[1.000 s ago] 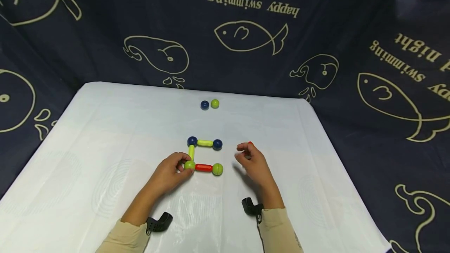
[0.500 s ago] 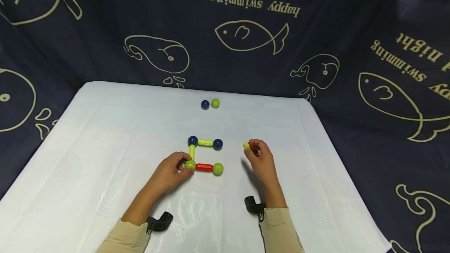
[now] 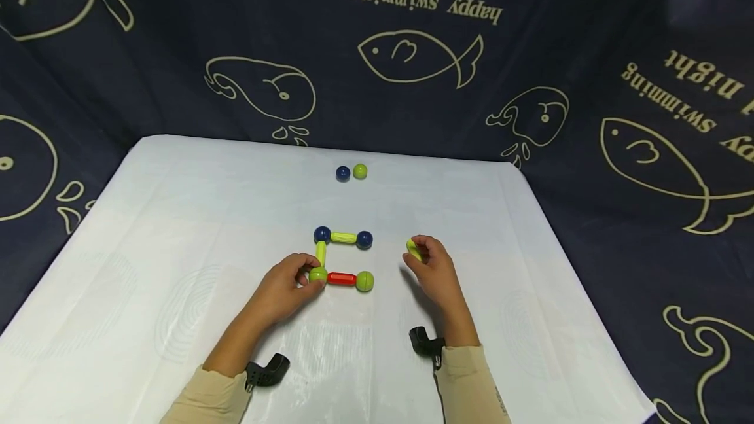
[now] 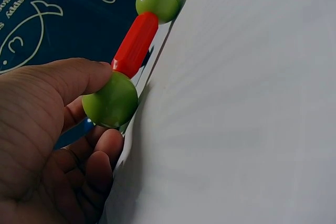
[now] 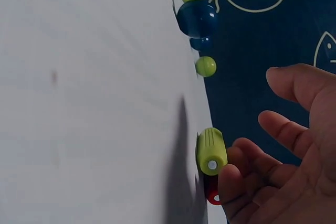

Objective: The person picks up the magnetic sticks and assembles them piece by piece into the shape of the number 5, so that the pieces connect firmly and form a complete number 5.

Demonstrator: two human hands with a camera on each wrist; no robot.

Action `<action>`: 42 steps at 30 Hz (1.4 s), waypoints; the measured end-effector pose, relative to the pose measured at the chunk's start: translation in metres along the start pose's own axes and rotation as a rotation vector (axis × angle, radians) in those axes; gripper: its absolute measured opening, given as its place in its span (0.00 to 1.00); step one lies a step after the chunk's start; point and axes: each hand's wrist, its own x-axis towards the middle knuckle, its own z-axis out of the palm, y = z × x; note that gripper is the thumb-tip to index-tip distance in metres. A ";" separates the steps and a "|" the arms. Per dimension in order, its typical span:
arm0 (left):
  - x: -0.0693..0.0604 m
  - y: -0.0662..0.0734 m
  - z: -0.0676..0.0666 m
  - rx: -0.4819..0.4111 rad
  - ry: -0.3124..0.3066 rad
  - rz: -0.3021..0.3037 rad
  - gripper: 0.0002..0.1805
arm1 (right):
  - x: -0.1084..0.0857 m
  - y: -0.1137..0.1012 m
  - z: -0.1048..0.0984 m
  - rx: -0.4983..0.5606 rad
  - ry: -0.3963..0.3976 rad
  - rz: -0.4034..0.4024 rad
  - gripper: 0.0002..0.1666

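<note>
My left hand holds a green ball at the near left corner of a stick-and-ball frame on the table, with the thumb on top. A red stick joins it to another green ball. From the held corner a yellow-green stick leads to a dark blue ball; another yellow-green stick ends in a second blue ball. My right hand reaches beside a loose yellow-green stick and a red stick, its thumb apart from them. Whether its lower fingers touch them, I cannot tell.
A loose blue ball and a loose green ball lie near the far edge of the white-covered table. Behind stands a dark blue cloth printed with fish and whales.
My right hand has shifted slightly right, and the loose yellow-green stick came into sight, turning a little by its fingertips. The red stick is now hidden in the head view. My left hand stays put.
</note>
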 end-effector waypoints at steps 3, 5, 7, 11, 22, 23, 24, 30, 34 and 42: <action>0.000 0.000 0.000 0.000 -0.001 -0.001 0.16 | 0.000 0.001 0.001 -0.009 -0.007 -0.001 0.23; 0.000 0.001 0.000 0.002 0.000 0.002 0.16 | 0.000 0.002 0.002 -0.029 -0.022 0.001 0.22; 0.000 0.001 0.000 0.004 0.000 0.004 0.16 | 0.000 0.003 0.003 -0.074 -0.042 0.008 0.22; 0.000 0.002 -0.001 0.005 0.005 0.015 0.16 | 0.000 0.004 0.005 -0.174 -0.079 0.014 0.20; 0.000 0.004 -0.003 0.013 0.002 0.013 0.16 | -0.001 0.000 0.008 -0.227 -0.115 -0.030 0.14; -0.001 0.003 -0.003 0.013 0.000 0.014 0.16 | -0.001 0.001 0.008 -0.232 -0.118 -0.036 0.13; -0.001 0.002 -0.003 0.012 -0.002 0.013 0.16 | -0.001 0.001 0.008 -0.237 -0.121 -0.040 0.13; -0.001 0.003 -0.001 0.001 0.000 0.009 0.16 | -0.002 0.002 0.009 -0.268 -0.132 -0.049 0.13; -0.001 0.003 0.000 -0.001 0.002 0.005 0.16 | -0.002 0.001 0.010 -0.282 -0.139 -0.028 0.13; -0.001 0.004 0.000 0.010 0.004 0.005 0.16 | -0.003 0.000 0.011 -0.295 -0.134 -0.037 0.11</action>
